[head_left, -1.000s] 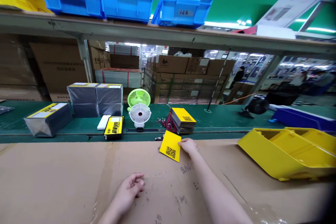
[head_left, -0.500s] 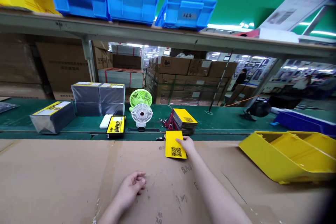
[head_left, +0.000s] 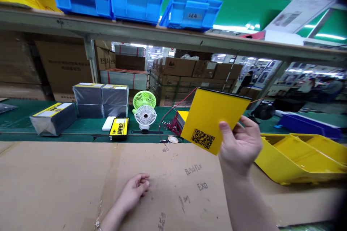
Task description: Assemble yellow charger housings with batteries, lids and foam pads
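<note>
My right hand [head_left: 240,144] grips a flat yellow card [head_left: 210,115] by its right edge, thumb in front and fingers behind. The card has a black QR code near its lower edge and a dark top edge. It is held up, tilted, above the work surface and partly hides a stack of yellow-topped pieces [head_left: 183,116]. My left hand [head_left: 135,189] rests on the cardboard sheet [head_left: 67,184], empty, its fingers loosely curled and a little apart. Beyond it stand a white fan [head_left: 145,116] and a black-and-yellow box [head_left: 119,128].
Grey boxes with yellow tops [head_left: 54,119] stand at the left, near a green fan [head_left: 144,99]. Red wires [head_left: 173,126] lie beside the stack. Yellow bins [head_left: 298,162] sit at the right; blue bins [head_left: 135,5] line the overhead shelf. People are in the far background.
My right hand has lifted the yellow card off the cardboard, up and to the right, closer to the camera. My left hand has stayed nearly in place.
</note>
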`<state>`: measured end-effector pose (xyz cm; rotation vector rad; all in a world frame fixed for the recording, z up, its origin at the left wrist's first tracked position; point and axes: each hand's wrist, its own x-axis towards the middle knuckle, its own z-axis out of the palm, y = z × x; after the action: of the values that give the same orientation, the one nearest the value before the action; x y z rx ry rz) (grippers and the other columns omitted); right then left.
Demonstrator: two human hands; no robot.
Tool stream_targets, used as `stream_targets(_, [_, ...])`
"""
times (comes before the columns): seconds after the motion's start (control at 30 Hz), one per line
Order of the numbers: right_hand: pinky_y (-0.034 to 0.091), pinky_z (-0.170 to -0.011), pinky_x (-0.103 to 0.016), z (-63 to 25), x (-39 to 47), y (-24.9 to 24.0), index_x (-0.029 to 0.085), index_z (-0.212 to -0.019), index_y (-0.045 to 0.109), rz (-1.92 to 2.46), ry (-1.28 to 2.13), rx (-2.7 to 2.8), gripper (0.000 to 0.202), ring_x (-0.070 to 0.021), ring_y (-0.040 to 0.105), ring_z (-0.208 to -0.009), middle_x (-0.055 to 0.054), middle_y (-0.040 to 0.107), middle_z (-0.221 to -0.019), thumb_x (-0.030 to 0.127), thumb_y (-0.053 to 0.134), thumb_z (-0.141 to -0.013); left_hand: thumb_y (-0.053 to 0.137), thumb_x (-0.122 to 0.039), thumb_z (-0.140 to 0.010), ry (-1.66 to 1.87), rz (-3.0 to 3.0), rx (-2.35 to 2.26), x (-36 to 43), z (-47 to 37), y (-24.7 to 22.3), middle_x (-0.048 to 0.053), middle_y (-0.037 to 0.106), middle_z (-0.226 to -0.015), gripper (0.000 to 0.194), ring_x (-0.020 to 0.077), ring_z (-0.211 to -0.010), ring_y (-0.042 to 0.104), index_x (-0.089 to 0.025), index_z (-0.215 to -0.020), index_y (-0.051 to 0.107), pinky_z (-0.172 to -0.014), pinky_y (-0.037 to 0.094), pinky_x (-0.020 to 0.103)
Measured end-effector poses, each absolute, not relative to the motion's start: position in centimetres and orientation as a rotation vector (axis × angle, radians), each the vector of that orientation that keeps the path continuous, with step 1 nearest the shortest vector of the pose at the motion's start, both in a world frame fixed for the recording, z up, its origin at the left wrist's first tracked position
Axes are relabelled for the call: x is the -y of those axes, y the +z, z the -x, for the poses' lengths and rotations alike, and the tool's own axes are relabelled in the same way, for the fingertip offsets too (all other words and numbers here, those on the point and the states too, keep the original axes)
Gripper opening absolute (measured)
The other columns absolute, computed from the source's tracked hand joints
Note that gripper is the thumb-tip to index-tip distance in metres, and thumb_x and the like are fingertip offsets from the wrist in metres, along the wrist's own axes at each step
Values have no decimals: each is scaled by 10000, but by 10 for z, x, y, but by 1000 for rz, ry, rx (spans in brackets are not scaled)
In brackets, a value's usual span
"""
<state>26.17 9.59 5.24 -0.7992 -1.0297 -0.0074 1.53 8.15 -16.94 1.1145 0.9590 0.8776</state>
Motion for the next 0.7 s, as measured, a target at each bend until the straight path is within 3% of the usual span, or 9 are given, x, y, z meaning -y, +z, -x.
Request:
stream_targets(0.1, [515, -810, -396, -247, -83, 48, 213, -1132, 501, 792, 251, 1090, 451, -186, 641, -844, -46, 658, -953, 289, 685, -727, 641, -439, -705, 869, -1123, -921, -81, -12, -165, 104, 600, -965, 501, 175, -797, 571, -136, -1096, 557, -651, 418, 271])
stream_targets(0.2, [542, -706, -384, -230, -83, 16, 254, -1224, 446, 878, 813, 1213, 563, -207, 658, -764, -44, 679, -885, 314, 687, -718, 661, -408, -700, 894, -1110, -794, -76, -9, -152, 128, 586, -1078, 537, 227, -916, 576, -168, -1162, 531, -695, 440, 301])
stream_targets(0.3, [528, -728, -422, -207, -83, -26, 236, -1307, 372, 888, 1388, 1323, 672, -241, 661, -799, -76, 676, -943, 339, 680, -718, 674, -413, -688, 919, -998, -508, -67, -6, -138, 134, 536, -1229, 603, 300, -1127, 488, -196, -1224, 502, -863, 417, 384])
stream_targets(0.4, [501, -783, -443, -182, -81, -66, 227, -1331, 352, 826, 1661, 1348, 690, -246, 652, -856, -96, 646, -1043, 363, 662, -730, 700, -484, -633, 880, -798, -285, -60, -1, -137, 133, 520, -1273, 704, 337, -1209, 419, -187, -1240, 503, -993, 321, 440])
stream_targets(0.5, [483, -814, -440, -164, -82, -94, 230, -1326, 374, 872, 1630, 1398, 642, -239, 636, -888, -97, 620, -1086, 383, 619, -752, 728, -520, -572, 857, -642, -254, -59, 4, -148, 131, 591, -1189, 701, 349, -1206, 425, -168, -1159, 576, -1031, 273, 455])
stream_targets(0.7, [388, -951, -382, -140, -84, -104, 269, -1260, 483, 1361, 777, 1743, 423, -209, 527, -1031, -65, 553, -1090, 345, 462, -845, 767, -300, -599, 964, -497, -316, -62, 5, -161, 68, 670, -1066, 492, 301, -1146, 502, -210, -1064, 632, -1061, 226, 452])
